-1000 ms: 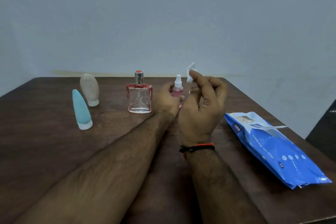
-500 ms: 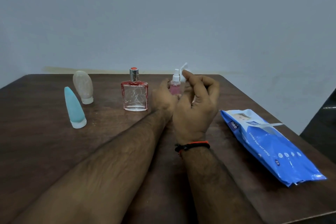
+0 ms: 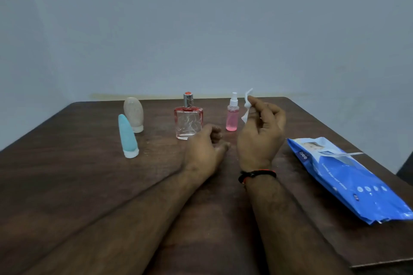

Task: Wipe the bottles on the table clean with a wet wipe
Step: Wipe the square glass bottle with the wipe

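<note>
Letting go of the spray bottle point(image 3: 232, 116), left hand point(image 3: 204, 149) drops relaxed, empty, to the worktop point(image 3: 67, 185). Right hand point(image 3: 260, 134) pinches wipe point(image 3: 247, 106). Bottle likely done; three remain.
</note>
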A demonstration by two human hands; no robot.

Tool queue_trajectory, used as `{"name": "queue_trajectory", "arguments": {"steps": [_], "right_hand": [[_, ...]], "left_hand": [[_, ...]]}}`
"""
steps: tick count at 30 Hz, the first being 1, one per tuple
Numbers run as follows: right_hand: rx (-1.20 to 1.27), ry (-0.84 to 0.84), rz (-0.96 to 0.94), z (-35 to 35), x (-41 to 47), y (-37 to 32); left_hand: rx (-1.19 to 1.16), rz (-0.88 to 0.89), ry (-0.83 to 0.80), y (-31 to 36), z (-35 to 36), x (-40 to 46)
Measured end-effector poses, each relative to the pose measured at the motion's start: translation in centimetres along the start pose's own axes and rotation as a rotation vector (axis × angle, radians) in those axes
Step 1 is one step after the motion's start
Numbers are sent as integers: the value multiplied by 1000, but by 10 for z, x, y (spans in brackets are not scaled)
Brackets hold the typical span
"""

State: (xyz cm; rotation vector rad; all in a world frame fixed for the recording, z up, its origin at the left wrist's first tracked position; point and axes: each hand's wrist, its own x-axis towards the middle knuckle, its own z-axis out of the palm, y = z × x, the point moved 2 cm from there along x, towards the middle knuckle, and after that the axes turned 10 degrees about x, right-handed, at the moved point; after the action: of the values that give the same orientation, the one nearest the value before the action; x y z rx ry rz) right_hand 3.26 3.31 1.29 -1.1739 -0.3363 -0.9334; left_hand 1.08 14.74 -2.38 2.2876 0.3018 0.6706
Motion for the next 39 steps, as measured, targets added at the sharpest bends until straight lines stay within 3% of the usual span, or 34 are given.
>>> {"name": "queue_trajectory", "arguments": {"steps": [4, 8, 13, 17, 22, 28, 39], "right_hand": [[220, -158, 370, 11, -5, 6], [474, -239, 806, 23, -17, 1], [567, -208, 1054, 24, -23, 0], [621, -143, 1114, 24, -22, 2], [628, -128, 1138, 24, -21, -1], [627, -135, 1144, 25, -21, -1], [623, -149, 1155, 26, -21, -9]], "left_hand": [[191, 23, 182, -21, -45, -16], [162, -28, 352, -41, -71, -6], [179, 14, 422, -42, -71, 21], [162, -118, 241, -45, -65, 49], [-42, -182, 101, -53, -61, 60], [-114, -158, 38, -56, -61, 65], [-11, -83, 29, -70, -65, 68]]}}
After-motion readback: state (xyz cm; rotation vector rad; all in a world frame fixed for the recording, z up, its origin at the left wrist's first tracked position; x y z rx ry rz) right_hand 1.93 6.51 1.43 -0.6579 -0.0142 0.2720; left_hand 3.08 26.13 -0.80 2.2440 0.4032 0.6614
